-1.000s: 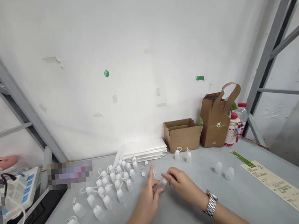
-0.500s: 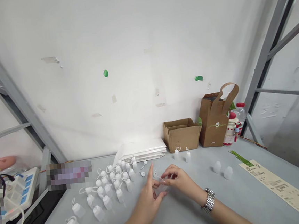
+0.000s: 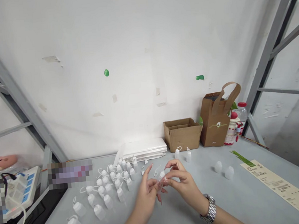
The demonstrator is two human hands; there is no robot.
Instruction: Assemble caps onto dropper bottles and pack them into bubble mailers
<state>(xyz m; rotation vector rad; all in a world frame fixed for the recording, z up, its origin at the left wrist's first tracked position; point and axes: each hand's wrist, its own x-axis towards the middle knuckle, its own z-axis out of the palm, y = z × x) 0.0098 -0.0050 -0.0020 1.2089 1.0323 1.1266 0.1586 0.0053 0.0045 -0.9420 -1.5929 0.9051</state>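
Note:
Between my two hands is a small translucent squeeze bottle (image 3: 162, 174) with a white cap and a thin strap loop. Its body is mostly hidden behind my fingers. My left hand (image 3: 147, 189) grips the body between thumb and fingers, index finger pointing up. From the other side, my right hand (image 3: 180, 179), a metal watch on its wrist, pinches the same bottle near the cap. To the left stand several capped bottles (image 3: 108, 201) in loose rows. Small loose white caps (image 3: 145, 163) lie just beyond my left hand.
Two capped bottles (image 3: 188, 155) stand before a cardboard box (image 3: 183, 138). Beside it are a brown paper bag (image 3: 215, 127) and a red-capped bottle (image 3: 242, 111). Two uncapped bottles (image 3: 229, 173) sit right, near a paper strip (image 3: 281, 187). White packets (image 3: 143, 148) lie against the wall.
My right-hand fingers have shifted up around the bottle's cap, and the cap now shows more plainly. My left index finger has bent slightly. The view has moved a little.

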